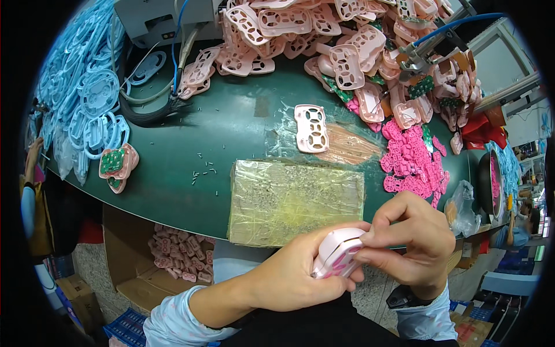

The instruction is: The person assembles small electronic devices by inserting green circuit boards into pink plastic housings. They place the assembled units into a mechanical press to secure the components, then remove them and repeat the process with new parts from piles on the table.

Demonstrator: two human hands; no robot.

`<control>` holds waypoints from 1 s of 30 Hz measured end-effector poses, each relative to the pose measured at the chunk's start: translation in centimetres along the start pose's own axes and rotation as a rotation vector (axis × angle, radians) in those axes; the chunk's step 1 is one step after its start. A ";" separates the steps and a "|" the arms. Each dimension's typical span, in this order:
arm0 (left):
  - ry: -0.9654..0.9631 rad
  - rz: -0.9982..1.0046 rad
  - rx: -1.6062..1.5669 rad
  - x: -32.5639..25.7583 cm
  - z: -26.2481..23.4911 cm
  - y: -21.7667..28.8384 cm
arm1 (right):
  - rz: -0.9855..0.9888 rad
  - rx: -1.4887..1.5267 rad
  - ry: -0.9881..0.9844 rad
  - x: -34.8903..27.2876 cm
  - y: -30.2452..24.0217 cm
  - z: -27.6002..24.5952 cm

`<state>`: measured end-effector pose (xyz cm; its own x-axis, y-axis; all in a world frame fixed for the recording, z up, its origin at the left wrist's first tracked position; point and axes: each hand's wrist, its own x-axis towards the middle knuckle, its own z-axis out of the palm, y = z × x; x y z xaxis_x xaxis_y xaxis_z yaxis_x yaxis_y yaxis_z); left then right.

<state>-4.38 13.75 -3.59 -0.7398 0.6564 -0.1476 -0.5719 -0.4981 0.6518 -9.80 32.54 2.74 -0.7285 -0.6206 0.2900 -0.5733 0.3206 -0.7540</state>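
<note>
My left hand (292,274) is wrapped round a pale pink plastic casing (334,250) with brighter pink buttons on its face. A narrow gap shows along the casing's upper side. With thumb and fingertips, my right hand (413,237) pinches at the casing's right end; whether something small sits between those fingers is hidden. Both hands are just over the near edge of a block wrapped in yellowish tape (298,199). Beyond the block, a pink shell with cut-out holes (312,128) lies on the green table.
Pink shells (283,23) are heaped at the back, beside magenta button pads (407,156). Light blue frames (99,92) pile up at left, near a shell with a green circuit board (117,163). Small screws (202,172) lie scattered. Below stands a carton of pink parts (179,254).
</note>
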 end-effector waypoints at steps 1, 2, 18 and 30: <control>-0.004 -0.008 0.012 0.0 0.0 0.1 | -0.011 0.006 -0.008 -0.1 0.1 0.0; -0.013 0.004 0.051 0.1 0.0 0.0 | -0.022 0.013 -0.017 -0.1 0.3 0.0; 0.087 0.039 0.857 0.1 1.5 1.5 | 0.067 0.239 0.195 0.4 0.1 4.0; 0.370 0.289 0.877 0.8 0.2 1.7 | 0.259 0.436 0.268 2.2 3.4 2.2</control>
<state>-5.88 13.54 -2.41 -0.9587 0.2836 -0.0214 0.0020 0.0818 0.9966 -12.52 30.66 -0.49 -0.9268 -0.3398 0.1601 -0.1974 0.0781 -0.9772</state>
